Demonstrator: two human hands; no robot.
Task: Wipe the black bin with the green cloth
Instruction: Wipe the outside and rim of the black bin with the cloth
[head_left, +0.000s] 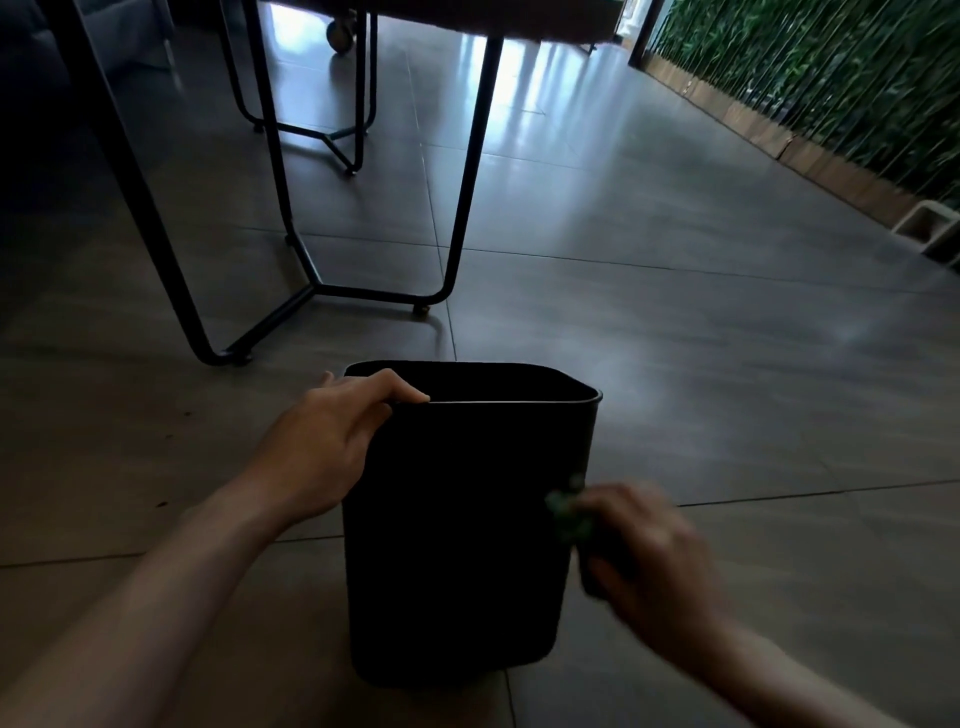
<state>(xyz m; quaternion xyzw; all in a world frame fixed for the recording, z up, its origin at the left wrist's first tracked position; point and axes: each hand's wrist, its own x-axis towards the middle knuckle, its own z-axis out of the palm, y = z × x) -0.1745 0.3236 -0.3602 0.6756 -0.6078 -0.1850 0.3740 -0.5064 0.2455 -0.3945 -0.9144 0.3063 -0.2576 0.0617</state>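
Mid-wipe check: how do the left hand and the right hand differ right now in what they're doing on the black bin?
The left hand grips the top rim of the black bin at its near left corner, thumb over the edge; the right hand is low against the bin's right side. The left hand holds only the bin; the right hand clutches the green cloth. The left hand looks sharp, the right hand blurred. Both are bare and at the bin.

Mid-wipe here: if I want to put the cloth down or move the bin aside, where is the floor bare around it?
Bare tiled floor lies right of the black bin, out to the planter edging along the green wall. Left of the left hand there is open tile too. Behind the bin it is crowded: black table legs stand close. The right hand holds the green cloth.
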